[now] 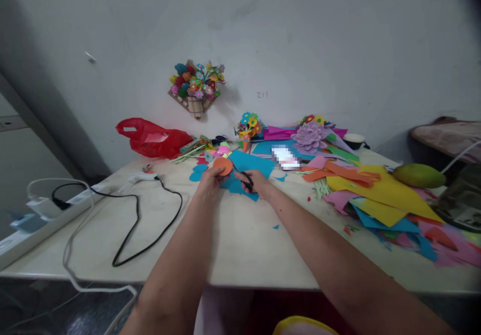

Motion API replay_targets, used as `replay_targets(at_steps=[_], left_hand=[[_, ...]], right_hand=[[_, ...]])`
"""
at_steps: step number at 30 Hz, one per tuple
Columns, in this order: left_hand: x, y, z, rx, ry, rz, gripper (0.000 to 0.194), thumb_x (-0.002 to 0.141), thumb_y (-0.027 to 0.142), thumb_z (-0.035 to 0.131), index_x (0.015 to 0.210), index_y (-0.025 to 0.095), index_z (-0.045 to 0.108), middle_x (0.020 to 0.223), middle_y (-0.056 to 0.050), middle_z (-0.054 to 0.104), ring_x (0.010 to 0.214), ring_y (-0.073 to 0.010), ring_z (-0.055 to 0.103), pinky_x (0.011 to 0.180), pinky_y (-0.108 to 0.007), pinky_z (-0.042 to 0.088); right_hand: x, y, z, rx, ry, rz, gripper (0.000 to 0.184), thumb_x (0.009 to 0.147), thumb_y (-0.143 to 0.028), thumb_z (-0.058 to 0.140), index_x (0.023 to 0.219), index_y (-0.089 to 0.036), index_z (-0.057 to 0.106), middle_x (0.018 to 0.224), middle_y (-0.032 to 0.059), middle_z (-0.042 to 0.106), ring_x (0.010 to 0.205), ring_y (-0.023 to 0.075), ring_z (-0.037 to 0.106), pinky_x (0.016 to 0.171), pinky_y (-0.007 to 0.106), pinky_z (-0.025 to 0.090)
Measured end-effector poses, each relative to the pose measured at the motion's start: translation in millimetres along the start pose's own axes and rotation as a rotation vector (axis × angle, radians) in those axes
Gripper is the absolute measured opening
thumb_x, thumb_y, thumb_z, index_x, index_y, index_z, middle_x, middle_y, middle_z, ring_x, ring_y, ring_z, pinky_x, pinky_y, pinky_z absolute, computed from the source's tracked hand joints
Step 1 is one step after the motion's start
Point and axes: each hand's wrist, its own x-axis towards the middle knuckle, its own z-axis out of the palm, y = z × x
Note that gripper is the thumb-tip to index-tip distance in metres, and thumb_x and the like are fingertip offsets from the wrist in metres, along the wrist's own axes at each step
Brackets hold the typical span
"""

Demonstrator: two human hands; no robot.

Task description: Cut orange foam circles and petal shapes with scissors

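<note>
Fingers of the left hand (213, 177) pinch an orange disc (224, 165), the right hand (258, 182) grips scissors (247, 178), blue discs (196, 177) look cut, and blue sheet (253, 161) remains.

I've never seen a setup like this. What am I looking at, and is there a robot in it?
No robot: these are a person's two bare hands, seen by one camera worn on that person's head, looking forward and down. The left hand holds an orange disc; the right hand holds black-handled scissors. Near them, a blue sheet lies on the pale table. Further left are a red bag and a white corded tool; to the right, a heap of coloured sheets and a greenish fruit. A flower decoration hangs on the wall.
</note>
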Motion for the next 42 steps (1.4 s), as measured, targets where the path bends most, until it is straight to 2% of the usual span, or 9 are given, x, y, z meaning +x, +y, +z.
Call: replay_targets(at_steps=[7, 12, 16, 20, 25, 33, 38, 42], left_hand=[[2.7, -2.9, -2.3, 0.007, -0.037, -0.002, 0.036, 0.069, 0.003, 0.080, 0.100, 0.018, 0.074, 0.074, -0.004, 0.079, 0.067, -0.0204, 0.079, 0.060, -0.024, 0.065], [2.4, -2.1, -1.9, 0.005, -0.036, -0.024, 0.040, 0.069, 0.003, 0.079, 0.106, 0.018, 0.073, 0.074, -0.002, 0.079, 0.064, -0.0192, 0.078, 0.060, -0.024, 0.065], [0.7, -0.9, -0.7, 0.018, -0.005, -0.024, 0.038, 0.071, 0.003, 0.078, 0.106, 0.016, 0.075, 0.079, -0.007, 0.082, 0.070, -0.0222, 0.081, 0.061, -0.025, 0.065], [1.0, -0.2, -1.6, 0.010, 0.009, -0.036, 0.045, 0.070, 0.004, 0.079, 0.114, 0.016, 0.076, 0.085, -0.009, 0.084, 0.079, -0.0271, 0.085, 0.066, -0.028, 0.068], [-0.5, 1.6, -0.7, 0.007, 0.040, -0.029, 0.046, 0.071, 0.004, 0.079, 0.116, 0.015, 0.077, 0.081, -0.008, 0.083, 0.073, -0.0254, 0.083, 0.064, -0.028, 0.067], [-5.7, 4.3, 3.2, 0.007, 0.051, -0.029, 0.038, 0.073, 0.002, 0.077, 0.109, 0.012, 0.078, 0.075, -0.008, 0.081, 0.068, -0.0235, 0.080, 0.062, -0.026, 0.066], [-5.6, 3.3, 3.4, 0.011, 0.068, -0.021, 0.046, 0.072, 0.001, 0.077, 0.116, 0.013, 0.079, 0.078, -0.009, 0.082, 0.077, -0.0269, 0.084, 0.068, -0.029, 0.069], [-4.0, 1.0, 1.4, 0.018, 0.018, -0.038, 0.047, 0.072, 0.001, 0.078, 0.117, 0.015, 0.078, 0.079, -0.007, 0.082, 0.070, -0.0232, 0.081, 0.067, -0.028, 0.069]], right_hand=[[2.1, 0.8, -1.1, 0.010, -0.015, -0.009, 0.036, 0.106, -0.025, 0.074, 0.072, -0.017, 0.065, 0.047, -0.0035, 0.059, 0.036, 0.0072, 0.048, 0.038, 0.016, 0.035], [4.3, 2.7, -2.1, 0.017, -0.021, -0.025, 0.038, 0.103, -0.026, 0.079, 0.069, -0.017, 0.064, 0.046, -0.0044, 0.057, 0.035, 0.0065, 0.046, 0.038, 0.016, 0.035], [3.7, 2.8, -2.1, 0.024, -0.017, -0.040, 0.041, 0.098, -0.025, 0.084, 0.064, -0.017, 0.061, 0.046, -0.0050, 0.056, 0.035, 0.0056, 0.045, 0.038, 0.016, 0.034], [3.6, 3.4, -2.4, 0.026, -0.021, -0.056, 0.044, 0.093, -0.026, 0.089, 0.061, -0.018, 0.060, 0.047, -0.0049, 0.057, 0.035, 0.0055, 0.045, 0.038, 0.017, 0.033], [4.1, 3.7, -2.5, 0.016, -0.022, -0.059, 0.046, 0.089, -0.028, 0.092, 0.060, -0.018, 0.059, 0.046, -0.0051, 0.056, 0.035, 0.0054, 0.044, 0.038, 0.017, 0.032], [4.4, 3.8, -1.0, -0.006, -0.010, -0.044, 0.042, 0.094, -0.027, 0.086, 0.062, -0.018, 0.060, 0.047, -0.0042, 0.057, 0.035, 0.0058, 0.044, 0.038, 0.017, 0.033], [3.7, 3.0, -1.2, 0.003, -0.005, -0.016, 0.039, 0.097, -0.031, 0.084, 0.067, -0.017, 0.063, 0.047, -0.0037, 0.058, 0.035, 0.0062, 0.046, 0.038, 0.016, 0.034], [8.5, 6.5, -2.6, 0.018, -0.009, -0.001, 0.036, 0.100, -0.031, 0.081, 0.071, -0.017, 0.066, 0.047, -0.0033, 0.059, 0.035, 0.0071, 0.048, 0.037, 0.016, 0.033]])
